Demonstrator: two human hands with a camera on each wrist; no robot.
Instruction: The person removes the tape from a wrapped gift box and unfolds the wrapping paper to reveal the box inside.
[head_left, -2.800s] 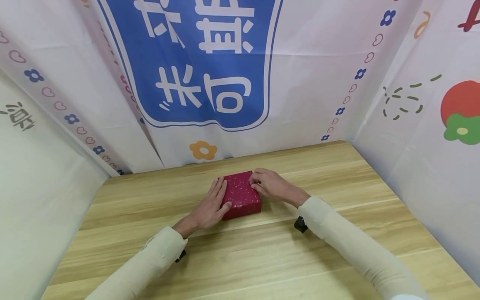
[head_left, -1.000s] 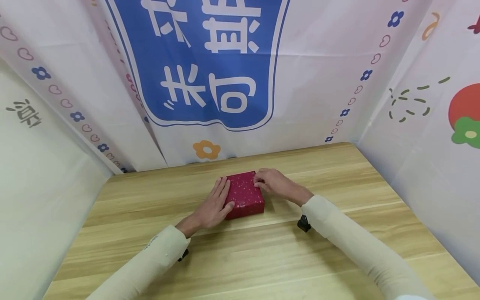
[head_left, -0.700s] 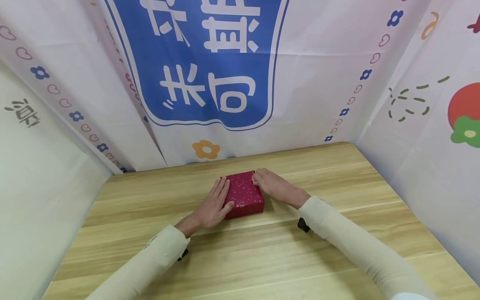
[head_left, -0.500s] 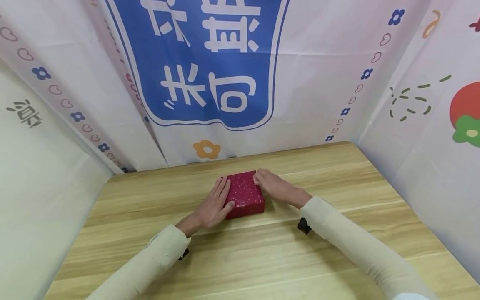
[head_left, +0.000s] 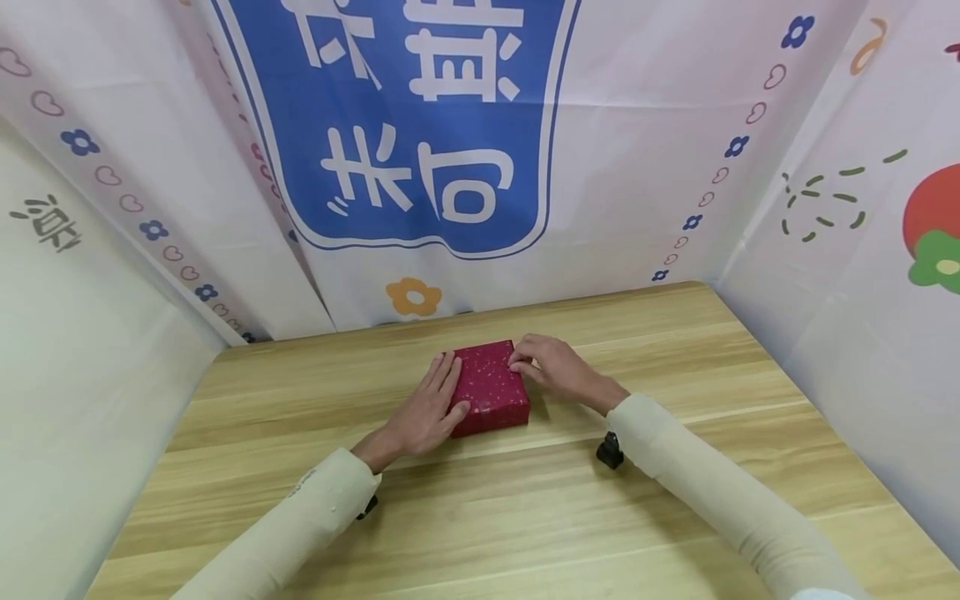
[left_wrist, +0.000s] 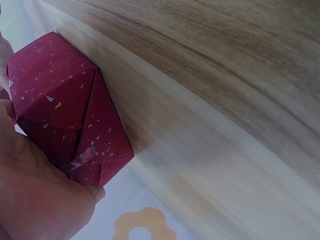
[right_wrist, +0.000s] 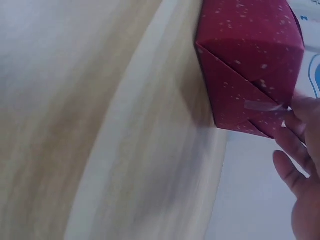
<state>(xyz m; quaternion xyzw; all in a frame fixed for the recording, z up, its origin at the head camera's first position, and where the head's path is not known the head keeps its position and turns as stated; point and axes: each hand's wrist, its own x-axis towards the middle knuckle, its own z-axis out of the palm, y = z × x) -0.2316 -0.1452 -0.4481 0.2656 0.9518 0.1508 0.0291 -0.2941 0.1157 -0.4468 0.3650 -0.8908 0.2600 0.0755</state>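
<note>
A dark red gift-wrapped box (head_left: 489,386) with light flecks lies on the wooden table between my hands. My left hand (head_left: 422,414) rests along its left side, fingers straight on the top edge and thumb at the near corner. In the left wrist view, folded paper and a shiny piece of tape (left_wrist: 84,157) show on that end. At the opposite end, my right hand (head_left: 558,367) has bent fingers at the upper edge. The right wrist view shows its thumb and fingertips pinching the end of a clear tape strip (right_wrist: 262,106) over the folded flap.
The wooden table (head_left: 480,517) extends around the box. Behind it hangs a white printed cloth with a blue panel (head_left: 420,125), and a printed side cloth (head_left: 840,275) stands at the right. Black wrist cameras sit under both cuffs, one a small black device (head_left: 610,451).
My right fingers, laid against the box's right edge half a second ago, have shifted, and the thumb shows below them again. The left hand and the box stay in place.
</note>
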